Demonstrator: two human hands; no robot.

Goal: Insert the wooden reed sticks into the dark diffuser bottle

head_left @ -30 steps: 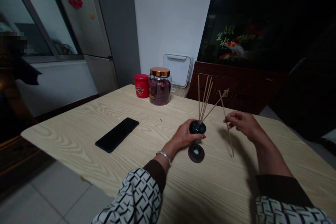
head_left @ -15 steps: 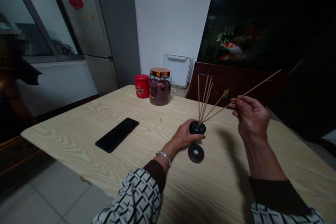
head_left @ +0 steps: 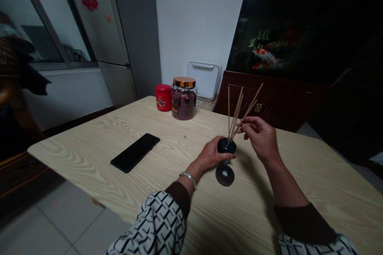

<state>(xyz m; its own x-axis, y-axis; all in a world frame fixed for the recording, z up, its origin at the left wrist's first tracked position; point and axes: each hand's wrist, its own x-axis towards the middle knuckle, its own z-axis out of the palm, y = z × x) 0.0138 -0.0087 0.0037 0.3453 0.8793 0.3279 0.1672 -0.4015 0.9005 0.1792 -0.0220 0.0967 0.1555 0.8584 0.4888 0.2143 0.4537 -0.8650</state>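
Observation:
A small dark glass diffuser bottle (head_left: pixel 226 146) stands on the table, and my left hand (head_left: pixel 213 153) is wrapped round its left side. Several thin reed sticks (head_left: pixel 237 107) fan upward out of the bottle's neck. My right hand (head_left: pixel 259 135) pinches a reed stick (head_left: pixel 255 97) between thumb and fingers just right of the others; its lower end meets the bottle's mouth, though I cannot tell how deep it sits. In front of the bottle, close to my left thumb, lies a dark round cap (head_left: pixel 225 175) with a pale centre.
A black phone (head_left: pixel 135 153) lies to the left on the wooden table (head_left: pixel 167 183). At the back stand a red canister (head_left: pixel 163 99) and a copper-lidded jar (head_left: pixel 183 101) of dried flowers. A tiny stick fragment (head_left: pixel 184 136) rests mid-table. Behind is a fish tank (head_left: pixel 278 32).
My right hand has moved left toward the bottle, and the reed stick it holds has swung from a low slant to a steeper one. My left hand stays on the bottle.

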